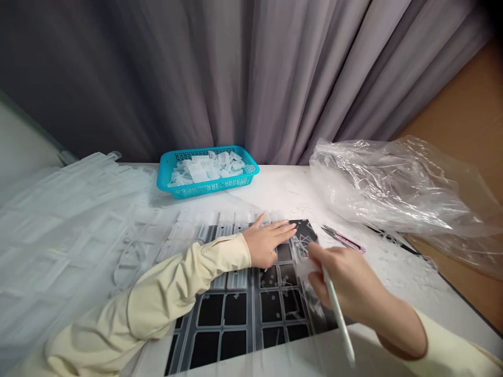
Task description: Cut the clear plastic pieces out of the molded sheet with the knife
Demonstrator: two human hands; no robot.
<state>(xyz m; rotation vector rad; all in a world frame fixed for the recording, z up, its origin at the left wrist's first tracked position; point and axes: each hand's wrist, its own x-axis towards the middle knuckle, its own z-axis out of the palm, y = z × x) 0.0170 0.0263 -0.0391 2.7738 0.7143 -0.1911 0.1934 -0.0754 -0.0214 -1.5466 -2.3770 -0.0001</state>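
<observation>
My left hand lies flat with fingers spread on the translucent plastic frame of moulded parts. Beneath that frame is a black mat. My right hand is closed around a slim white pen-shaped tool, whose far end points down toward me; its working tip is hidden by the fingers. A small translucent piece shows beside the right fingertips; I cannot tell whether they touch it. Thin plastic scraps lie on the mat between both hands.
A blue basket of translucent plastic pieces stands at the back. Pink-handled snips lie right of the mat. A crumpled clear bag fills the back right. More translucent frames are stacked at left. A grey curtain hangs behind.
</observation>
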